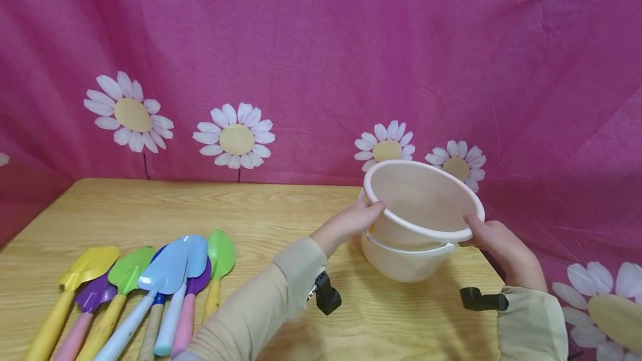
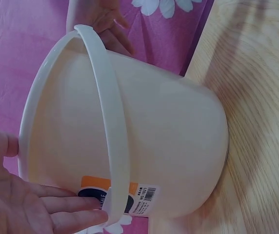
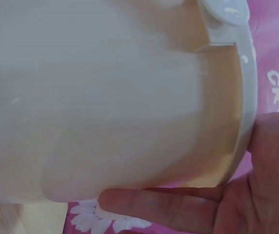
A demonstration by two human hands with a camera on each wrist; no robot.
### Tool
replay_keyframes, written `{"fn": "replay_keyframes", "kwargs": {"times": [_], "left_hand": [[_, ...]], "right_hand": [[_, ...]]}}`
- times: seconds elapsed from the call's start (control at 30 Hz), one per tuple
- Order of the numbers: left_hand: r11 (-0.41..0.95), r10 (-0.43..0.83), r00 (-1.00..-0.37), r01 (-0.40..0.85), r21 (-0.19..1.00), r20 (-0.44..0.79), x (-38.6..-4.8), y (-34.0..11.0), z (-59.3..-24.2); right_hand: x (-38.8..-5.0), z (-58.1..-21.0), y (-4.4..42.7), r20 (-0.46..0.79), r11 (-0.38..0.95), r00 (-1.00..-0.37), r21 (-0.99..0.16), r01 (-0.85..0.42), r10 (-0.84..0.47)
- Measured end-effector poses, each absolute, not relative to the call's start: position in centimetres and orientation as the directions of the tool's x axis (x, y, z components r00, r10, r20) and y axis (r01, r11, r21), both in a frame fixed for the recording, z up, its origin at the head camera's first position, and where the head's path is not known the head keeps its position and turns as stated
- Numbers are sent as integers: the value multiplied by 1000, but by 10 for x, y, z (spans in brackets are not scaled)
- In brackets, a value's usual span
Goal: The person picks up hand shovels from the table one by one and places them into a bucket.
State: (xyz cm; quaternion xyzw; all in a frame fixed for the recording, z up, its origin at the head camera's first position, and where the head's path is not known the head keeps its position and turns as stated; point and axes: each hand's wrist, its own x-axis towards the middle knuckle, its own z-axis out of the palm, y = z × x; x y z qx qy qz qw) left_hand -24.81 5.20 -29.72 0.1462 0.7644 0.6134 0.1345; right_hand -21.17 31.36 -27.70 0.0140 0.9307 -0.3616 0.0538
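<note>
Pink cloth (image 1: 301,43), printed with white daisies, forming the backdrop behind and to the right of the work surface; wooden table (image 1: 301,210), light in grain, extending across the lower part of the head view; cream bucket (image 1: 408,269), located at the right rear of the tabletop, its opening turned upward and partly toward the viewer; in the left wrist view its base is seen against the wood, though whether it rests there fully cannot be told.

Shovels (image 1: 170,266), laid in an overlapping fan at the table's left front, well apart from the bucket; blades yellow, purple, green and blue, handles yellow, pink, light blue and tan; beige sleeves (image 1: 271,288) covering both forearms.

Right hand (image 1: 509,252), clamped on the bucket's right side, thumb at the rim (image 1: 428,233) and fingers along the outer wall; left hand (image 1: 351,224), likewise clamped on the opposite side, thumb over the rim and fingers against the outside.

Handle (image 2: 112,122), a curved band lowered across the bucket's side; label (image 2: 144,197), orange, dark blue and white, bearing a barcode; black bracket (image 1: 328,294), at the left wrist.
</note>
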Motion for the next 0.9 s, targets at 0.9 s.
{"fn": "replay_keyframes", "kwargs": {"times": [0.9], "left_hand": [[325, 394, -919, 147, 934, 8, -227, -33, -295]], "right_hand": [[-204, -278, 228, -93, 844, -985, -532, -72, -143]]}}
